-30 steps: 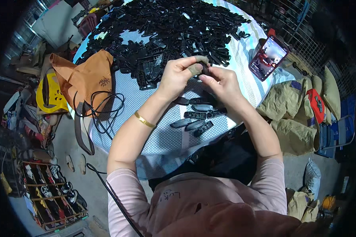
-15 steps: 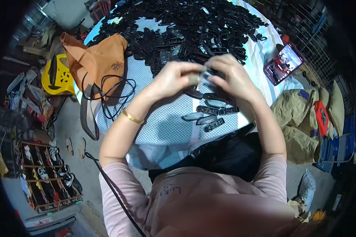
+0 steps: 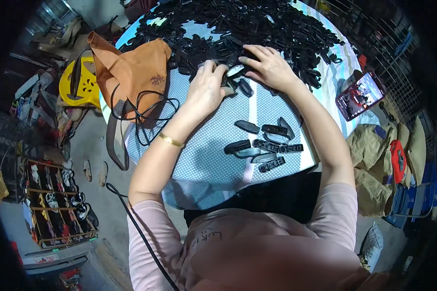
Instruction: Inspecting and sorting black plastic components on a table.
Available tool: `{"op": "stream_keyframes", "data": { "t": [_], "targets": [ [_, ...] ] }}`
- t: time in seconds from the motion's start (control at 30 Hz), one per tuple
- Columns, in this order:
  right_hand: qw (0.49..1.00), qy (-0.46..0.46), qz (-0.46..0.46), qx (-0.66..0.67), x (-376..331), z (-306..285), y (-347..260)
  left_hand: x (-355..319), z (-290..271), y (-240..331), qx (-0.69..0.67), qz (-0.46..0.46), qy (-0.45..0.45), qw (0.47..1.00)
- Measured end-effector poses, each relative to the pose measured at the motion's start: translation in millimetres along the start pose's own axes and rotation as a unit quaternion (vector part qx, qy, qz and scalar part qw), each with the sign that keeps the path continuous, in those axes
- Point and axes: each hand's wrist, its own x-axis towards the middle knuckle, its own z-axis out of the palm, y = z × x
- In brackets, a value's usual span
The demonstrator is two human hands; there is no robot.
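A large heap of small black oblong plastic pieces (image 3: 204, 43) covers the far part of a cloth-covered round table (image 3: 194, 155). At the heap's near edge, my left hand (image 3: 208, 88) has bent fingers, its thumb and forefinger apart beside a few loose pieces. One of these, an oblong piece with a pale face (image 3: 235, 71), lies between my two hands; a dark piece (image 3: 245, 88) sits just nearer. My right hand (image 3: 268, 69) rests at the heap with fingers stretched and apart. Closer to me lies a loose group of several black oblong pieces (image 3: 269, 145), some showing grey faces.
An orange-brown bag (image 3: 141, 68) and a looped black cable (image 3: 145, 119) occupy the table's left side. At the right edge leans a phone (image 3: 360, 95) with a lit screen. Brown sacks (image 3: 371, 155) stand right of the table; a yellow plastic seat (image 3: 77, 82) is at left.
My hands have drawn apart and moved farther onto the heap's edge. The near group holds more pieces and is no longer under my hands. The view has shifted slightly.
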Motion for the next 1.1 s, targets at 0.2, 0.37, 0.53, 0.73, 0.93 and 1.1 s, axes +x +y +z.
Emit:
{"op": "stream_keyframes", "data": {
  "t": [0.2,0.37,0.53,0.73,0.93,1.1],
  "targets": [
    [0.991,0.054,0.076,0.093,-5.7,-17.7,7.1,22.9,14.7,14.3,0.091,-0.05,-0.07,0.992],
    [0.984,0.061,0.157,0.059,-15.8,-47.3,21.2,38.0,19.9,-15.1,0.094,-0.029,-0.021,0.995],
    [0.987,-0.034,0.153,0.023,-15.2,-42.6,5.3,30.2,6.7,-37.7,-0.081,-0.035,-0.008,0.996],
    [0.973,-0.088,0.212,-0.011,-8.6,-41.7,-11.9,28.3,1.5,-34.8,-0.187,-0.055,0.048,0.98],
    [0.912,0.079,0.319,0.246,-7.6,-45.6,-1.0,24.7,-2.5,-12.5,-0.477,-0.196,-0.084,0.853],
    [0.739,0.118,0.375,0.547,8.2,-59.4,-30.7,17.1,11.2,-0.5,-0.681,-0.26,-0.123,0.674]
  ]
}}
